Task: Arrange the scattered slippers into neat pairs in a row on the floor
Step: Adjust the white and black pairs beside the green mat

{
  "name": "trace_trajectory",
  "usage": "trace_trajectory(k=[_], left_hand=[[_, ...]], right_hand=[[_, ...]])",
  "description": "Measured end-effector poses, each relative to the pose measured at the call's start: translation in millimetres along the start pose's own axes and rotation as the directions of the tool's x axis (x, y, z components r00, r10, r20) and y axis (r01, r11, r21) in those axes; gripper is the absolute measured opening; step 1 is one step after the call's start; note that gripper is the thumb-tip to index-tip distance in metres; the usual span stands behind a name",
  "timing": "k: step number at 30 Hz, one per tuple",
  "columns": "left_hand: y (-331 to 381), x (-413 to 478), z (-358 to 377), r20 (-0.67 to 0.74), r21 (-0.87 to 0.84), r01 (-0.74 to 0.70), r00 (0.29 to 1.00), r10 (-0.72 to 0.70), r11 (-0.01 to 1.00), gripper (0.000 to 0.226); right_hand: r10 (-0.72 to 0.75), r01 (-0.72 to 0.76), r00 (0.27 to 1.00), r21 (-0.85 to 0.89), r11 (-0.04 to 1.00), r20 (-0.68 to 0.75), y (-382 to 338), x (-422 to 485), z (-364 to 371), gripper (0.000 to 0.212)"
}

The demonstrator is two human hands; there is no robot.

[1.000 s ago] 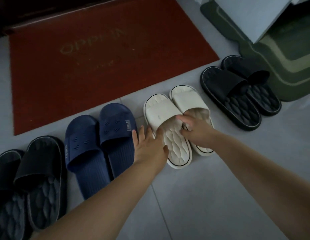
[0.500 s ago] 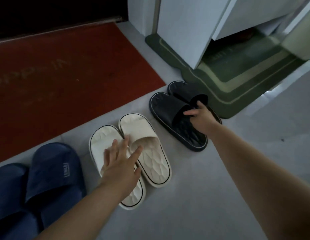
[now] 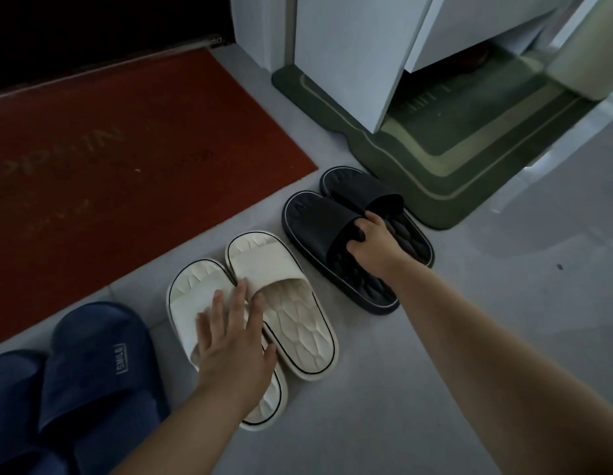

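Note:
Three slipper pairs lie in a row on the grey tile floor. A navy pair (image 3: pixel 92 371) sits at the lower left. In the middle is a white pair: my left hand (image 3: pixel 233 341) rests flat, fingers spread, on the left white slipper (image 3: pixel 191 296), touching the right white slipper (image 3: pixel 291 313). To the right lies a black pair. My right hand (image 3: pixel 373 241) has its fingers curled around the strap edge of the near black slipper (image 3: pixel 318 217). The far black slipper (image 3: pixel 363 190) lies just behind it, beside the green mat.
A red doormat (image 3: pixel 119 159) lies behind the row at the left. A green mat (image 3: pixel 445 162) lies at the back right, under a white cabinet (image 3: pixel 353 56). Bare grey floor (image 3: pixel 486 320) stretches to the right and front.
The view has shifted right, away from the navy pair. My right hand left the white pair, reached the near black slipper and closed on its strap. My left hand stays spread on the white slipper.

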State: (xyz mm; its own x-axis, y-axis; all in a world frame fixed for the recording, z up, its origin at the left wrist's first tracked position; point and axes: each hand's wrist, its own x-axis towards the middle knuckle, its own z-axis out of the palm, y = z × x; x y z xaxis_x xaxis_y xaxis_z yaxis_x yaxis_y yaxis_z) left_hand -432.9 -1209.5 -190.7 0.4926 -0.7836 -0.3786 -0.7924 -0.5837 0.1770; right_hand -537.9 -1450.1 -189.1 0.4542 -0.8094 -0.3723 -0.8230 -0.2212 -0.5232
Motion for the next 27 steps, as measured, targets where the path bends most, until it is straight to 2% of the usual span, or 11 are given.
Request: trace_trajectory(k=[11, 15, 17, 19, 20, 21, 22, 23, 24, 27], left_hand=[[-2, -1, -3, 0.027, 0.004, -0.007, 1.0, 0.007, 1.0, 0.076], [-7, -3, -12, 0.047, -0.043, -0.075, 0.996, 0.077, 0.996, 0.073], [-13, -5, -19, 0.017, -0.134, -0.107, 0.994, 0.11, 0.985, 0.069], [-21, -9, -25, -0.051, -0.204, -0.097, 0.995, 0.089, 0.974, 0.066], [-26, -10, -28, -0.093, -0.22, -0.076, 0.994, 0.057, 0.972, 0.06], [-31, -10, -30, -0.122, -0.225, -0.034, 0.993, 0.006, 0.974, 0.051], [-37, -10, -33, -0.123, -0.23, 0.029, 0.991, -0.059, 0.973, 0.05], [-43, -10, -35, -0.091, -0.236, 0.099, 0.988, -0.123, 0.967, 0.06], [-48, -10, -35, -0.04, -0.244, 0.15, 0.986, -0.164, 0.958, 0.064], [-57, -6, -31, 0.011, -0.303, 0.179, 0.983, -0.184, 0.936, 0.058]], right_hand=[[0.064, -0.066, 0.997, -0.054, 0.996, -0.044, -12, 2, 1, 0.052], [0.094, -0.097, 0.995, -0.072, 0.993, -0.037, -14, -3, 2, 0.051], [0.134, -0.137, 0.977, -0.005, 0.991, -0.167, -19, -18, 9, 0.04], [0.055, -0.032, 0.951, 0.081, 0.996, -0.304, -24, -43, 24, 0.027], [-0.029, 0.055, 0.961, 0.084, 0.995, -0.274, -25, -56, 34, 0.024], [-0.114, 0.127, 0.978, 0.064, 0.99, -0.176, -27, -68, 42, 0.026], [-0.169, 0.17, 0.984, 0.032, 0.985, -0.049, -28, -77, 51, 0.034], [-0.189, 0.19, 0.981, -0.011, 0.982, 0.053, -28, -81, 57, 0.043], [-0.195, 0.2, 0.976, -0.053, 0.978, 0.092, -27, -80, 62, 0.047], [-0.214, 0.217, 0.976, -0.067, 0.974, 0.048, -32, -69, 62, 0.037]])
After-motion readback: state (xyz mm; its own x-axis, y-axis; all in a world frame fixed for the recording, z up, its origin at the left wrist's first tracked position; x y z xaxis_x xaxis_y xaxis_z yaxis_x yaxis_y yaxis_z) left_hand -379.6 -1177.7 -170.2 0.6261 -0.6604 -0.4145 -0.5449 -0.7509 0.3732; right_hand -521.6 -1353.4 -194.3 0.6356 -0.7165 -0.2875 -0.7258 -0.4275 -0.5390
